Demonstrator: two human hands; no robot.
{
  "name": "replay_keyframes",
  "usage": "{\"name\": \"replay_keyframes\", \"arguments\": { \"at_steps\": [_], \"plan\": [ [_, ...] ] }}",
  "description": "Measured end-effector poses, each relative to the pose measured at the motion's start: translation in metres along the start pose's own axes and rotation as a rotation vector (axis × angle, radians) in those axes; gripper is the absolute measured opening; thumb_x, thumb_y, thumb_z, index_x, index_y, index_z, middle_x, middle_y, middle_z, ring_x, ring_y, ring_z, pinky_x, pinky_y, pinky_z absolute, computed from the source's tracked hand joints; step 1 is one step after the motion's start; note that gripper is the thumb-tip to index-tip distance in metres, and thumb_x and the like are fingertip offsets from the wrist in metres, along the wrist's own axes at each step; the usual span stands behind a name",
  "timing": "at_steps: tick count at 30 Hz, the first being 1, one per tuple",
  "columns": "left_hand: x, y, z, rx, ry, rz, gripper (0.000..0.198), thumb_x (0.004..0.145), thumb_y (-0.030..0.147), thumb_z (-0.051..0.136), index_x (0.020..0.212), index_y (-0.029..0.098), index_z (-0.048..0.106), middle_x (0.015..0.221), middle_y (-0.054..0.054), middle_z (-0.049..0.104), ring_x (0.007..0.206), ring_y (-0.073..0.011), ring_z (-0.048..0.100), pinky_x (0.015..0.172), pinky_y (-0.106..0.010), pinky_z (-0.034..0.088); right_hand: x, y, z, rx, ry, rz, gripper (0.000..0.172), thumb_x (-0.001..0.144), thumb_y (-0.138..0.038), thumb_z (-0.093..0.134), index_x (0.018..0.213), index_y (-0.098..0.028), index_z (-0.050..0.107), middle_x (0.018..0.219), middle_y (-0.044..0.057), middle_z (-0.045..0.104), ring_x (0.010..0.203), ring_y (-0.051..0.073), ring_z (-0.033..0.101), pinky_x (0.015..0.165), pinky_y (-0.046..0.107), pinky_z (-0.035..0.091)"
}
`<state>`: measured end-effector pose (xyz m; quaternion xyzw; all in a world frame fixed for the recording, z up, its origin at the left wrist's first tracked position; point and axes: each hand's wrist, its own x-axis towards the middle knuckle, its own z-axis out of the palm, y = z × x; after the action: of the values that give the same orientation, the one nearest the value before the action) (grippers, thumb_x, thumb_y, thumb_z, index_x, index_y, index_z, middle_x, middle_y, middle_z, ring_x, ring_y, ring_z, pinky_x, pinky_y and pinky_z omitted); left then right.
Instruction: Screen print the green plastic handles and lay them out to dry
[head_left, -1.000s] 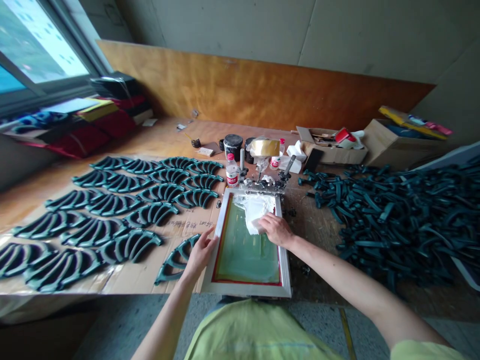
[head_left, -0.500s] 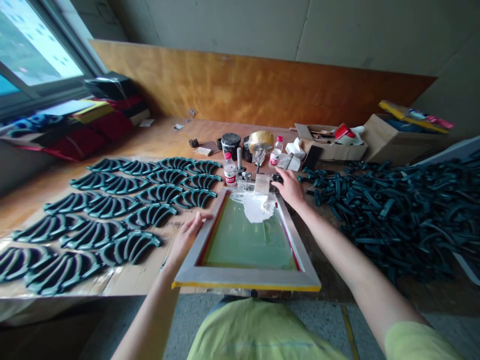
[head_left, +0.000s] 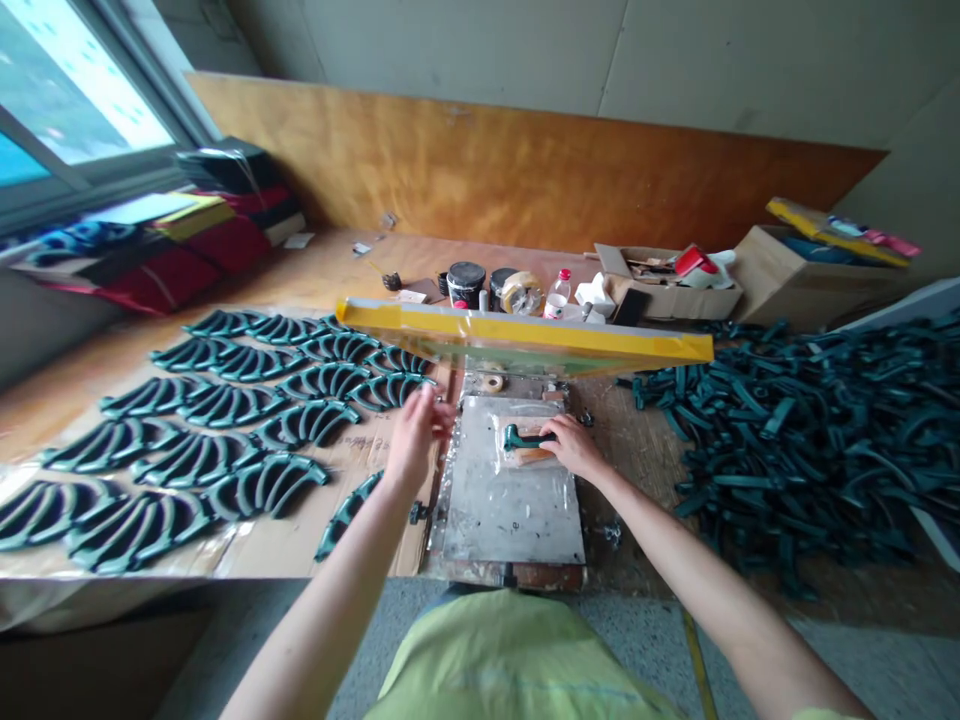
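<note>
One handle lies on the plate; handle rows lie to the plate's left, a handle heap to its right, tubs behind it.

Screen frame, one; metal plate, one, bearing one dark-green handle; large black tubs, two; cardboard boxes, two.

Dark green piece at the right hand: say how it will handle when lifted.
The dark green piece is probably stiff: the similar heaped pieces hold distinct curves. Its slim bar suggests it is light. Its sheen may mean a slightly slippery surface.
</note>
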<state>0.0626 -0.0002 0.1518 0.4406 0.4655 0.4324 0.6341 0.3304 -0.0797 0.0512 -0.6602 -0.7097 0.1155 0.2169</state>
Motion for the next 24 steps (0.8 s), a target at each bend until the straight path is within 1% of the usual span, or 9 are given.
{"name": "replay_keyframes", "arguments": {
  "at_steps": [2, 4, 7, 9, 11, 13, 17, 20, 24],
  "plan": [
    [-0.027, -0.035, 0.008, 0.08, -0.163, -0.291, 0.058, 0.074, 0.068, 0.062, 0.099, 0.015, 0.063, 0.082, -0.01, 0.071, 0.065, -0.0164, 0.065, 0.051, -0.024, 0.047, -0.005, -0.022, -0.007, -0.013, 0.058, -0.068, 0.005, 0.084, -0.018, 0.067, 0.087, -0.02, 0.064, 0.091, 0.006, 0.062, 0.092, 0.023, 0.054, 0.084, 0.037, 0.045],
    [-0.052, -0.065, 0.02, 0.041, -0.235, -0.459, 0.062, 0.072, 0.07, 0.063, 0.102, 0.015, 0.062, 0.096, -0.014, 0.072, 0.074, -0.0204, 0.069, 0.052, -0.026, 0.051, -0.014, -0.051, -0.009, -0.024, 0.092, -0.185, 0.005, 0.088, -0.021, 0.062, 0.091, -0.02, 0.066, 0.093, 0.008, 0.062, 0.094, 0.025, 0.053, 0.086, 0.039, 0.045],
    [-0.074, -0.09, 0.029, -0.126, -0.119, -0.444, 0.056, 0.073, 0.068, 0.063, 0.096, 0.017, 0.059, 0.095, -0.01, 0.069, 0.074, -0.0188, 0.069, 0.053, -0.025, 0.052, -0.031, -0.091, -0.006, -0.02, 0.054, -0.385, 0.017, 0.094, -0.022, 0.052, 0.098, -0.025, 0.069, 0.095, 0.009, 0.063, 0.097, 0.025, 0.055, 0.087, 0.041, 0.045],
    [-0.079, -0.097, 0.018, -0.156, 0.009, -0.378, 0.053, 0.072, 0.066, 0.066, 0.091, 0.017, 0.057, 0.085, -0.006, 0.067, 0.068, -0.0164, 0.068, 0.05, -0.023, 0.049, -0.039, -0.101, -0.003, 0.016, 0.032, -0.46, 0.021, 0.095, -0.023, 0.05, 0.106, -0.027, 0.068, 0.099, 0.008, 0.065, 0.1, 0.025, 0.057, 0.09, 0.041, 0.045],
    [-0.084, -0.104, -0.01, -0.129, 0.174, -0.315, 0.051, 0.072, 0.065, 0.067, 0.089, 0.019, 0.054, 0.079, -0.003, 0.065, 0.064, -0.0154, 0.067, 0.049, -0.022, 0.048, -0.042, -0.093, -0.002, 0.07, 0.048, -0.449, 0.023, 0.095, -0.026, 0.052, 0.113, -0.028, 0.067, 0.104, 0.008, 0.066, 0.102, 0.025, 0.058, 0.092, 0.043, 0.046],
    [-0.091, -0.114, -0.048, -0.096, 0.399, -0.278, 0.05, 0.073, 0.065, 0.066, 0.088, 0.02, 0.051, 0.075, -0.001, 0.063, 0.064, -0.0152, 0.067, 0.051, -0.022, 0.049, -0.041, -0.072, -0.004, 0.123, 0.101, -0.388, 0.023, 0.095, -0.028, 0.053, 0.114, -0.029, 0.066, 0.104, 0.008, 0.066, 0.1, 0.025, 0.06, 0.092, 0.044, 0.048],
    [-0.107, -0.148, -0.116, -0.078, 0.822, -0.337, 0.043, 0.083, 0.06, 0.058, 0.094, 0.019, 0.052, 0.081, -0.006, 0.067, 0.066, -0.0154, 0.069, 0.056, -0.024, 0.052, -0.043, -0.019, -0.011, 0.182, 0.232, -0.297, 0.019, 0.095, -0.031, 0.053, 0.106, -0.029, 0.069, 0.098, 0.007, 0.067, 0.094, 0.024, 0.064, 0.087, 0.041, 0.052],
    [-0.109, -0.172, -0.139, -0.076, 0.959, -0.38, 0.04, 0.091, 0.055, 0.049, 0.096, 0.016, 0.054, 0.086, -0.01, 0.069, 0.062, -0.0147, 0.069, 0.053, -0.024, 0.053, -0.048, 0.01, -0.017, 0.168, 0.249, -0.28, 0.02, 0.095, -0.034, 0.053, 0.101, -0.025, 0.069, 0.098, 0.007, 0.068, 0.091, 0.023, 0.065, 0.085, 0.039, 0.053],
    [-0.1, -0.19, -0.144, -0.054, 1.012, -0.401, 0.043, 0.092, 0.053, 0.047, 0.095, 0.012, 0.059, 0.077, -0.012, 0.07, 0.055, -0.0163, 0.068, 0.049, -0.025, 0.054, -0.053, 0.032, -0.02, 0.152, 0.226, -0.291, 0.025, 0.096, -0.039, 0.05, 0.098, -0.022, 0.069, 0.098, 0.007, 0.068, 0.089, 0.021, 0.066, 0.084, 0.036, 0.053]
  ]
}}
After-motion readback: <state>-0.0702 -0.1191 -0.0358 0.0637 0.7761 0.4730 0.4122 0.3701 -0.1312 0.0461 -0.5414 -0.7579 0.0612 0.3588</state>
